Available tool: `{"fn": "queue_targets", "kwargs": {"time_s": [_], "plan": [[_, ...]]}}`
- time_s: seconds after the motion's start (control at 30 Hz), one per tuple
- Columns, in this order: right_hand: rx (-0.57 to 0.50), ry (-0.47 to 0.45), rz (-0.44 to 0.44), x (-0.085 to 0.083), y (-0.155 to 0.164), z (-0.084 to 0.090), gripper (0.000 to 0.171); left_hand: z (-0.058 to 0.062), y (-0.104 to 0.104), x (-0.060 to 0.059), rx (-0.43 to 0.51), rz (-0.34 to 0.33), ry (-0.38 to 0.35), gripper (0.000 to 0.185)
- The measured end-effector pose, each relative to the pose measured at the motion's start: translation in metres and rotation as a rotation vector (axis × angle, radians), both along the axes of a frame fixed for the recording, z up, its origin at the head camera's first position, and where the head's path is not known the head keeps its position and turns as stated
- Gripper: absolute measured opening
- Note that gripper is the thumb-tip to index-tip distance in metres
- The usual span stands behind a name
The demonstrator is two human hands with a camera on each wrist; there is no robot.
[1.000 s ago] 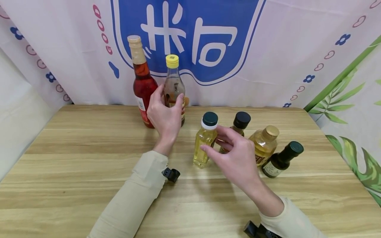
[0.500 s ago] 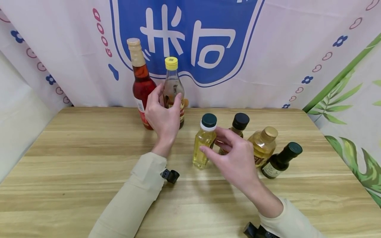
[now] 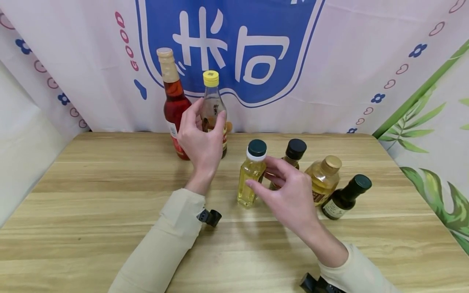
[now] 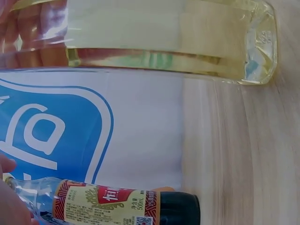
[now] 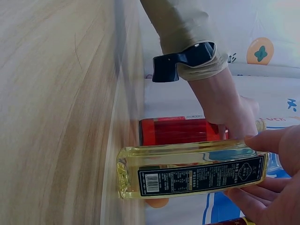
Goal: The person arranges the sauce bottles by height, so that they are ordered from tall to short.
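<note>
At the back of the wooden table, my left hand (image 3: 200, 144) holds a yellow-capped glass seasoning bottle (image 3: 212, 101), thumb on its right side and fingers on its left. Its printed label (image 4: 108, 204) shows in the left wrist view. My right hand (image 3: 293, 197) pinches a green-capped bottle of pale yellow oil (image 3: 246, 193) between thumb and fingers. That bottle is upright, with a dark label (image 5: 201, 177) on one side. Whether its base touches the table I cannot tell.
A tall bottle of red liquid (image 3: 174, 109) stands just left of my left hand. Right of the oil bottle are a black-capped bottle (image 3: 296, 149), a gold-capped oil bottle (image 3: 324, 177) and a small dark bottle (image 3: 338, 203). A printed cloth (image 3: 311, 101) hangs behind the table (image 3: 110, 228).
My left hand has shifted slightly upward on the yellow-capped bottle. My right hand and the oil bottle stay in place; the whole head view has tilted a little.
</note>
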State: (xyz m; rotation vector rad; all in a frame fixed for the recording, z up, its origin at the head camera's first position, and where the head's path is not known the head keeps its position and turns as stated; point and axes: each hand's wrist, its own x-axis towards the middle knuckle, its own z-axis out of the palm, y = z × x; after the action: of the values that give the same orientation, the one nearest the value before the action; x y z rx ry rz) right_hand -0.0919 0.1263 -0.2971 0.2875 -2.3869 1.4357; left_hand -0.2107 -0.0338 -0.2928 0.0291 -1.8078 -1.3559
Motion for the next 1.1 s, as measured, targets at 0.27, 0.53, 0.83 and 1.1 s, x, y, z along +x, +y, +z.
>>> {"fn": "queue_targets", "kwargs": {"time_s": [0.27,0.53,0.83,1.1], "plan": [[-0.008,0.016,0.009,-0.001,0.002,-0.001,0.050,0.003,0.003,0.005,-0.032,-0.044,0.073,0.046],[-0.014,0.018,0.014,0.000,0.001,0.000,0.050,0.006,0.005,0.007,-0.062,-0.133,0.112,0.045],[-0.018,0.025,0.016,-0.001,0.001,0.000,0.049,0.009,0.009,0.010,-0.024,-0.280,0.077,0.044],[-0.010,0.024,0.015,-0.001,0.002,-0.001,0.050,0.011,0.010,0.014,-0.004,-0.362,0.018,0.044]]}}
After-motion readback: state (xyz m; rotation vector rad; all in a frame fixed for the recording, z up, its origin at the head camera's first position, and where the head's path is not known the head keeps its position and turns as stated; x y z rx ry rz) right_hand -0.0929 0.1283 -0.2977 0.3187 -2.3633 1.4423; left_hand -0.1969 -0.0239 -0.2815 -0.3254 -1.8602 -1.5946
